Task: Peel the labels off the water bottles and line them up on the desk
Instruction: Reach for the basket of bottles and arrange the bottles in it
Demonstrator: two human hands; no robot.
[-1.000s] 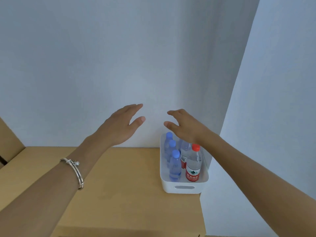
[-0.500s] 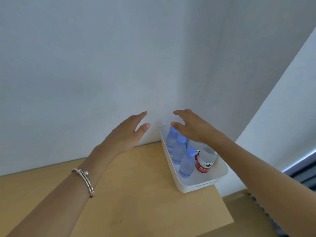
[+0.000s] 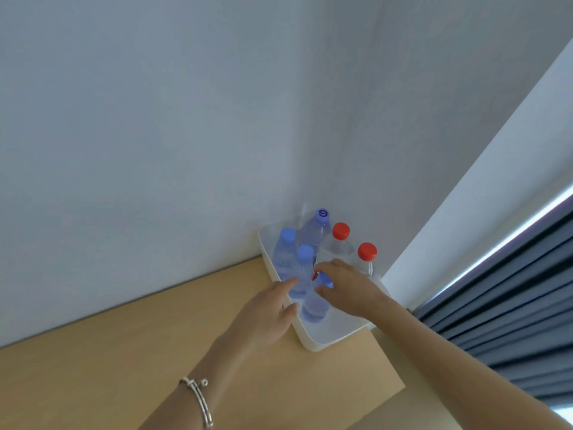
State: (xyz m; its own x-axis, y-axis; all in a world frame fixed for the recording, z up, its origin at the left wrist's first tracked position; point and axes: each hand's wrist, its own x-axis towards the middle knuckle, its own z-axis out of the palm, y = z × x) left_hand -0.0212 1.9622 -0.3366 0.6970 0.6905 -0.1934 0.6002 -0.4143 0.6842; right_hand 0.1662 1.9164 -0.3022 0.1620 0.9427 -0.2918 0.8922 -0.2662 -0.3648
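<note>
A white bin (image 3: 328, 342) stands at the desk's far right corner, against the wall. Several water bottles stand upright in it, some blue-capped (image 3: 288, 240), two red-capped (image 3: 341, 231). The nearest blue-capped bottle (image 3: 314, 308) stands at the bin's front. My right hand (image 3: 348, 288) is over that bottle, with fingers and thumb curled round its cap and neck. My left hand (image 3: 266, 315) reaches over the bin's left rim, fingers straight, its index fingertip touching or almost touching a blue bottle's side. A red label shows behind my right fingers.
The wooden desk (image 3: 139, 361) runs left and toward me from the bin; its right edge drops off just past the bin. Dark curtains (image 3: 511, 305) hang to the right, past the desk. A plain wall (image 3: 186, 150) backs the desk. A bracelet (image 3: 200, 398) circles my left wrist.
Both hands dropped from above the bin down into it. My right hand closed around the nearest blue bottle's top. The view swung down and left, uncovering both red caps.
</note>
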